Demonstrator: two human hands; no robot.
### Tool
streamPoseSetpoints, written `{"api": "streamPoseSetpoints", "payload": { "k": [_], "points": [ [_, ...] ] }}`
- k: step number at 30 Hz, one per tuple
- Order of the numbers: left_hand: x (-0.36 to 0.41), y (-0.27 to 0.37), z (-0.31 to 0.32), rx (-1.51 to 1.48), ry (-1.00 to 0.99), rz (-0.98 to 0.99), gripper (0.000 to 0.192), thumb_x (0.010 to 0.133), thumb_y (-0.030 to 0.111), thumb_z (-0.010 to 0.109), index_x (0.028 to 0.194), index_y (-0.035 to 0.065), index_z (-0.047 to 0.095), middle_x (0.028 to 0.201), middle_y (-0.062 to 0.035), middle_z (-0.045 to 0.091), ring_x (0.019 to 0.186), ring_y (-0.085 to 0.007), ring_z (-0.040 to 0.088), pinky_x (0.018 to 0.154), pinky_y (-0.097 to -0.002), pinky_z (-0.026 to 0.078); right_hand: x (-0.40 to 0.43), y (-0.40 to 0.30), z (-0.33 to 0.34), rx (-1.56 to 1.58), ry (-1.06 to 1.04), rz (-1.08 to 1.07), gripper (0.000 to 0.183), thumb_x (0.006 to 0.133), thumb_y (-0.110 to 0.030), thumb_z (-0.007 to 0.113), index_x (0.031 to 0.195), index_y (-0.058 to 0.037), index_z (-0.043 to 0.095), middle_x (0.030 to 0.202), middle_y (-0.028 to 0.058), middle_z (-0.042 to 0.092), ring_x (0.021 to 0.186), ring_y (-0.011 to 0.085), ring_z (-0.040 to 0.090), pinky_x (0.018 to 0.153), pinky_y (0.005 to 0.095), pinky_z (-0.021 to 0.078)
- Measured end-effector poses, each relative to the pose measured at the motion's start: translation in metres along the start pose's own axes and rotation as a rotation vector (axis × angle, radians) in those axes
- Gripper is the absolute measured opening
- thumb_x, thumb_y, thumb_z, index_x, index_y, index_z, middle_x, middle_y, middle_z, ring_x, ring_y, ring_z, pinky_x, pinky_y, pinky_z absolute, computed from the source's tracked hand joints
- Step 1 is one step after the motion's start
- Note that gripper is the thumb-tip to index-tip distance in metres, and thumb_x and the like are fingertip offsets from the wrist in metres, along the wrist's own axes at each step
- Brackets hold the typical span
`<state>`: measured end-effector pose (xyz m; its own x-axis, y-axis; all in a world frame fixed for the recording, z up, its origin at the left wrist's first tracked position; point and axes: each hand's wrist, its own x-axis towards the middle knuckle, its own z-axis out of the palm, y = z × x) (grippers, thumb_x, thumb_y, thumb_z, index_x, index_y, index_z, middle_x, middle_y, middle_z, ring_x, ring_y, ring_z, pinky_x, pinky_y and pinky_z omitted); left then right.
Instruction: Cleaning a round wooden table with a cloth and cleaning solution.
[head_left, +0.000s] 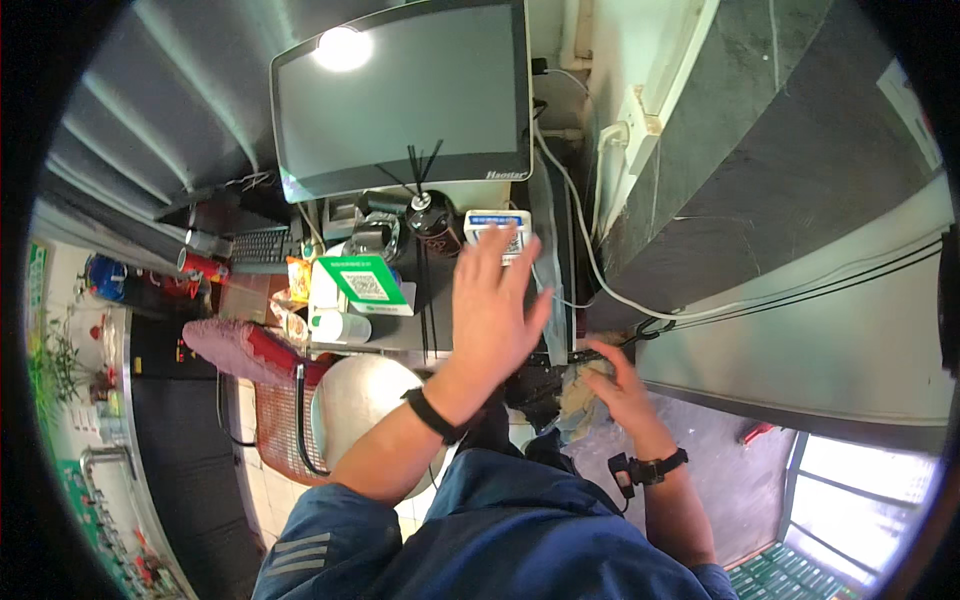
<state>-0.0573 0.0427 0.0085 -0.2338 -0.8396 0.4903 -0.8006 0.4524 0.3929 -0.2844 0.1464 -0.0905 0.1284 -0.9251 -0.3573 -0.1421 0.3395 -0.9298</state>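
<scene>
My left hand (491, 304) reaches over the front edge of the dark counter (401, 330), palm down with fingers spread and nothing in it. Its fingertips overlap a small white box (498, 217) bearing a printed code; contact cannot be told. Left of that hand are a dark reed diffuser bottle (435, 225) with black sticks and a green payment-code stand (365, 283). My right hand (621, 391), slightly blurred, hangs lower by the counter's right end, thumb and fingers apart. Close to it is a crumpled yellowish cloth (581, 397), partly hidden, beside something dark.
A large monitor (405, 105) stands behind the counter items. White cable (574, 202) runs from a wall socket (637, 131) past the counter's right end. A white cylindrical container (341, 328) lies near the front edge. A round stool (367, 401) and a red chair (281, 420) stand at left.
</scene>
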Motion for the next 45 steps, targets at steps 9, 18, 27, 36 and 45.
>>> {"api": "streamPoseSetpoints", "payload": {
  "k": [9, 18, 27, 36, 45],
  "points": [
    [-0.146, 0.053, -0.013, -1.496, -0.542, -0.883, 0.053, 0.103, 0.024, 0.062, 0.149, 0.0057, 0.044, 0.139, -0.0120, 0.056, 0.127, -0.0221, 0.057, 0.106, -0.0355, 0.047, -0.039, -0.060, 0.022, -0.017, -0.047, -0.234, 0.033, 0.098, -0.015, 0.068, 0.127, -0.0048, 0.059, 0.109, 0.0067, 0.067, 0.099, 0.0156, 0.063, 0.090, 0.0303, 0.0514],
    [-0.214, 0.035, -0.047, -1.343, -0.262, -1.017, 0.037, 0.102, 0.015, 0.065, 0.134, 0.0026, 0.053, 0.117, -0.0040, 0.067, 0.107, -0.0115, 0.064, 0.096, -0.0301, 0.052, -0.048, -0.052, 0.046, -0.042, -0.520, -0.115, 0.041, 0.102, -0.016, 0.065, 0.140, -0.0054, 0.054, 0.120, 0.0070, 0.066, 0.108, 0.0127, 0.063, 0.094, 0.0291, 0.0512],
    [-0.101, -0.009, -0.031, -0.410, -0.025, -0.455, 0.059, 0.090, 0.021, 0.075, 0.138, -0.0021, 0.052, 0.135, -0.0233, 0.056, 0.129, -0.0347, 0.054, 0.108, -0.0453, 0.044, 0.016, -0.042, 0.048, -0.403, 0.270, -0.381, 0.044, 0.090, -0.016, 0.073, 0.131, -0.0038, 0.059, 0.124, 0.0182, 0.065, 0.111, 0.0303, 0.066, 0.091, 0.0368, 0.0540],
    [-0.095, -0.079, 0.047, 0.123, -0.077, -0.195, 0.061, 0.089, 0.023, 0.071, 0.138, -0.0076, 0.050, 0.146, -0.0271, 0.049, 0.140, -0.0446, 0.043, 0.117, -0.0537, 0.034, 0.050, -0.031, 0.079, -0.641, 0.384, -0.378, 0.068, 0.080, -0.016, 0.079, 0.140, -0.0044, 0.050, 0.134, 0.0181, 0.057, 0.126, 0.0383, 0.054, 0.106, 0.0449, 0.0459],
    [-0.117, -0.065, 0.035, -0.043, -0.127, -0.120, 0.061, 0.084, 0.017, 0.074, 0.137, -0.0049, 0.052, 0.142, -0.0244, 0.052, 0.135, -0.0416, 0.048, 0.113, -0.0530, 0.040, 0.056, -0.031, 0.075, -0.684, 0.404, -0.322, 0.060, 0.081, -0.002, 0.072, 0.139, -0.0052, 0.054, 0.134, 0.0179, 0.056, 0.118, 0.0349, 0.060, 0.095, 0.0383, 0.0517]
  ]
}}
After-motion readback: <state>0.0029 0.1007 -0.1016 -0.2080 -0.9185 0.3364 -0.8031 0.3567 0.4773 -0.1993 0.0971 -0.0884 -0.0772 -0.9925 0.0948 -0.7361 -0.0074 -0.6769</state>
